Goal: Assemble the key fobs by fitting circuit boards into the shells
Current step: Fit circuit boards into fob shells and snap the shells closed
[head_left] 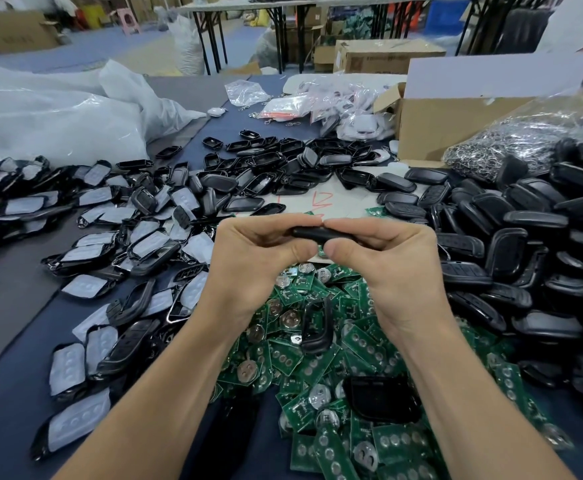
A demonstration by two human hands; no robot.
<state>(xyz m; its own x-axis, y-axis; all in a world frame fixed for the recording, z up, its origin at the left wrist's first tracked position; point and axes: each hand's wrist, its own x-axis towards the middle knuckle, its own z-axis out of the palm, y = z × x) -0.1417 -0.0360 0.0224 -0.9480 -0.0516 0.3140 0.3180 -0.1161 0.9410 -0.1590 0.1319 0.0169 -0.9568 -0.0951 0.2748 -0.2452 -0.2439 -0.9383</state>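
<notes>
Above the heap of green circuit boards (321, 344), my left hand (259, 261) and right hand (383, 261) pinch a smooth, slim black fob (312, 233) together.

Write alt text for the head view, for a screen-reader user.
A left hand and right hand pinch one black key fob edge-on between thumbs and fingers, above a heap of green circuit boards. To the left lie shells with pale button pads, to the right a pile of black shells, behind them a cardboard box.
</notes>
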